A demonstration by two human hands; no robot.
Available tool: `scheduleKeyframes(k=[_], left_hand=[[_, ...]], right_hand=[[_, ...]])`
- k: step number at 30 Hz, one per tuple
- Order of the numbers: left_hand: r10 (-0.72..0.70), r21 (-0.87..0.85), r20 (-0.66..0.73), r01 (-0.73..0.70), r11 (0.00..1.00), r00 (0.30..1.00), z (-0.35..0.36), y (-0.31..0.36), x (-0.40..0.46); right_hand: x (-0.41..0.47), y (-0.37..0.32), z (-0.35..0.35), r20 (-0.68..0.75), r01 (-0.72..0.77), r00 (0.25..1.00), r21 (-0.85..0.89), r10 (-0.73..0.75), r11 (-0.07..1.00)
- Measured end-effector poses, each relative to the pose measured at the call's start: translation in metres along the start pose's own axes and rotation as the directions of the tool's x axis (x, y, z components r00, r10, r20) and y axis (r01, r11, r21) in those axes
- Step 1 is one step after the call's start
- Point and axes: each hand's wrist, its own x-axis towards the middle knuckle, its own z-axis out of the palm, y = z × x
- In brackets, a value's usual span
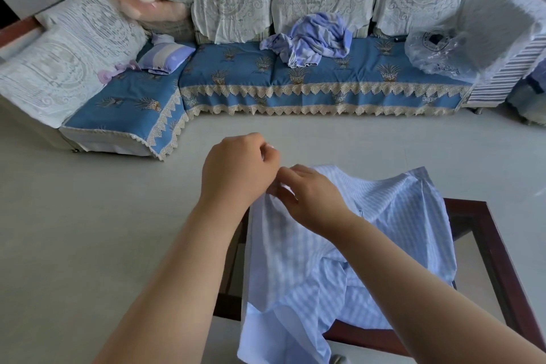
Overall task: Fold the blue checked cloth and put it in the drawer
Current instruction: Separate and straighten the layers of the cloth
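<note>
Left hand [236,165]: fingers curled, pinching the cloth's upper edge.
Right hand [310,196]: pinching the same edge, touching the left.
Blue checked cloth [339,245]: draped over dark wooden table [484,233], 1 corner hanging.
Writing: none legible.

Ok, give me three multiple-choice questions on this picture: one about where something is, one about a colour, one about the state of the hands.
1. Where does the blue checked cloth lie?
A. on the sofa
B. over the dark wood table
C. on the floor

2. What colour is the sofa seat cover?
A. blue
B. red
C. green

3. What are the hands doing?
A. hanging idle
B. both pinching the cloth's top edge
C. pressing flat on the table

Answers: B, it drapes over the table frame; A, blue with lace trim; B, left hand and right hand meet at the edge.
</note>
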Motion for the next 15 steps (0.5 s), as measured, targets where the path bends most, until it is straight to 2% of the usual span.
scheduleKeyframes(k=[3, 5, 10, 12, 15], left_hand=[[-0.129, 0.036, 0.082, 0.126, 0.991, 0.988, -0.001, -0.005, 0.007], [-0.158, 0.068, 0.072, 0.154, 0.986, 0.985, 0.001, -0.006, 0.004], [-0.155, 0.089, 0.049, 0.15, 0.985, 0.987, 0.006, -0.012, -0.008], [-0.197, -0.01, 0.115, 0.2, 0.98, 0.974, 0.004, -0.015, -0.01], [-0.256, -0.247, 0.315, 0.339, 0.908, 0.914, 0.001, -0.03, -0.01]], right_hand=[[0.004, 0.0, 0.003, 0.208, -0.267, 0.954, 0.25, 0.217, 0.931], [0.011, 0.002, 0.006, 0.344, -0.388, 0.901, 0.369, 0.263, 0.845], [0.031, 0.004, 0.004, 0.442, -0.443, 0.877, 0.593, 0.187, 0.672], [0.039, 0.005, 0.001, 0.453, -0.443, 0.878, 0.65, 0.153, 0.618], [0.052, 0.009, -0.001, 0.453, -0.43, 0.88, 0.629, 0.144, 0.648]])
